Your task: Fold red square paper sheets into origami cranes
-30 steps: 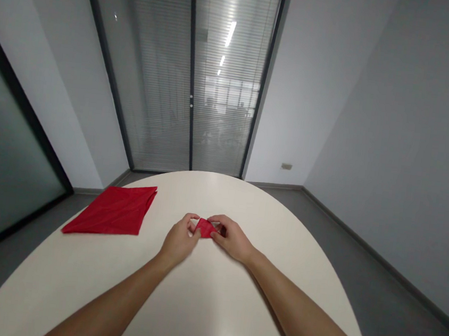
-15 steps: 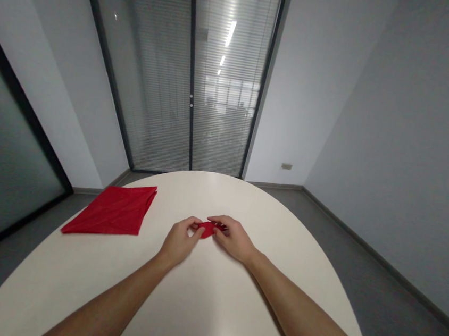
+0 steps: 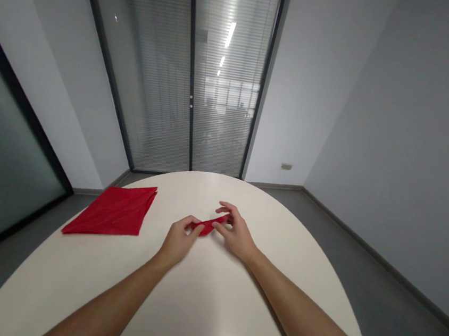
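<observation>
Small red piece [image 3: 208, 227], prob. cloth or similar thin stuff, sits just below centre of frame, stretched betw. both hands over the pale round table [image 3: 202, 304]. Left hand [image 3: 179, 241] has thumb & index clamped on its left end, tips close together; looks like the anchoring grip, since the piece runs out from there, rising slightly to the right. Right hand [image 3: 239, 239] is at the other end: thumb against the near edge, other fingers spread apart & raised, upper ones pointing up-left. Can't tell whether a finger behind the piece closes the pinch, as the far side's hidden. Looser hand shape prob. leaves room to shift hold w/o letting the left end slip.

Both forearms come in from bottom L & R corners, meeting mid-frame, so the piece is w/in equal reach of both & in full view; seems a sensible spot for fine fingerwork. Can't tell if its underside touches the tabletop.

Larger red cloth [image 3: 113, 211] lies flat at left of frame, near table's left edge, layers showing at its right side, so apparently folded. Neither hand touches it; set well apart from them, it presumably stays out of the way there, & lying flat it's unlikely to slide.
</observation>
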Tool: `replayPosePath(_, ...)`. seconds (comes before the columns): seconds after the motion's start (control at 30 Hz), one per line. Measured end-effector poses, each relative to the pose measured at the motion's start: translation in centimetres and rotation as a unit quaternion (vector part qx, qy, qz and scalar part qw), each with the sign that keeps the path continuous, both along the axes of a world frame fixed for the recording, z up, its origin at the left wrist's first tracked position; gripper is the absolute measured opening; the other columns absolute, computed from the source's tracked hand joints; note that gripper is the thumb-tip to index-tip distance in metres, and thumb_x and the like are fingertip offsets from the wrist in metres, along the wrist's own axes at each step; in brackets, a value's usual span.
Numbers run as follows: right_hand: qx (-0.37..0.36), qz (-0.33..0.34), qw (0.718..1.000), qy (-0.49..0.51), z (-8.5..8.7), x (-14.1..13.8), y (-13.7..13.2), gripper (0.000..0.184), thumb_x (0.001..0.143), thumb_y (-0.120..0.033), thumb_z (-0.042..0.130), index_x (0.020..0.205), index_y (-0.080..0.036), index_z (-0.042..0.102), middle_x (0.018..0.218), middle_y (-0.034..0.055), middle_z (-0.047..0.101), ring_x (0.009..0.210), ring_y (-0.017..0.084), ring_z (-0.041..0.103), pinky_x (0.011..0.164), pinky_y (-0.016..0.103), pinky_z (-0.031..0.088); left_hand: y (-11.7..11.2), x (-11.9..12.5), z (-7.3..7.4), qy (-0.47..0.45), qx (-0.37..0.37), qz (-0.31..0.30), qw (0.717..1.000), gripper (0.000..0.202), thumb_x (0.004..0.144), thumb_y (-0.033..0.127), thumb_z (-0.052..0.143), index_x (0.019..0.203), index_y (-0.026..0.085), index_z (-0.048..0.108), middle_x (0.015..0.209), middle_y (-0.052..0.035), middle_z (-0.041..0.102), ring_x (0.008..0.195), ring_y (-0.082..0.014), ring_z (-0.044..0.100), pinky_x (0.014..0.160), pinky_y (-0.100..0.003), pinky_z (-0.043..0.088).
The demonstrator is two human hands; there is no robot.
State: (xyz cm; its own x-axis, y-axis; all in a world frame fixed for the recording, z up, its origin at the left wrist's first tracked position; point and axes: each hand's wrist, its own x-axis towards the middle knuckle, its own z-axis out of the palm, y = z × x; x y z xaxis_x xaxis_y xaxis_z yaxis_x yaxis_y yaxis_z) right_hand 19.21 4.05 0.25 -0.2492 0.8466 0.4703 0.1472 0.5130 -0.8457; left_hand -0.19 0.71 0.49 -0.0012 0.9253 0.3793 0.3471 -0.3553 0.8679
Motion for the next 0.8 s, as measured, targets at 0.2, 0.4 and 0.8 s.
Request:
replayPosePath(0.2,-0.112,0.119,0.984,0.073,-0.4,-0.7,-0.2,0.059,0.077,-0.039,0.080,0.126,-0.020,0.055,0.103,0.0074,0.070,0.089,0.018,0.066,0.087,0.036,0.051,0.5,0.0,-0.5,-0.145,-0.044,-0.054,0.987,0.025,0.075,0.040,0.073,0.081,0.017,0.064,0.083,-0.0062,0.075,0.080,-0.0207,0.070,0.079,-0.031,0.052)
replayPosePath(0.4,-0.133,0.120,0.983,0.027,0.0,-0.4,-0.2,0.032,0.080,-0.046,0.075,0.089,-0.016,0.069,0.082,0.0050,0.072,0.078,0.019,0.065,0.078,0.033,0.048,0.5,0.1,-0.5,-0.116,-0.052,-0.061,0.990,0.027,0.079,0.044,0.069,0.083,0.017,0.068,0.083,-0.0058,0.075,0.079,-0.0201,0.069,0.078,-0.031,0.052)
replayPosePath(0.8,-0.146,0.102,0.983,0.034,-1.2,-0.2,0.4,0.029,0.081,-0.039,0.074,0.096,-0.018,0.062,0.076,0.0004,0.068,0.065,0.014,0.057,0.063,0.027,0.040,0.7,0.0,-1.1,-0.057,-0.066,-0.032,0.996,0.024,0.077,0.039,0.068,0.084,0.016,0.067,0.073,-0.0040,0.073,0.069,-0.0185,0.064,0.067,-0.028,0.046)
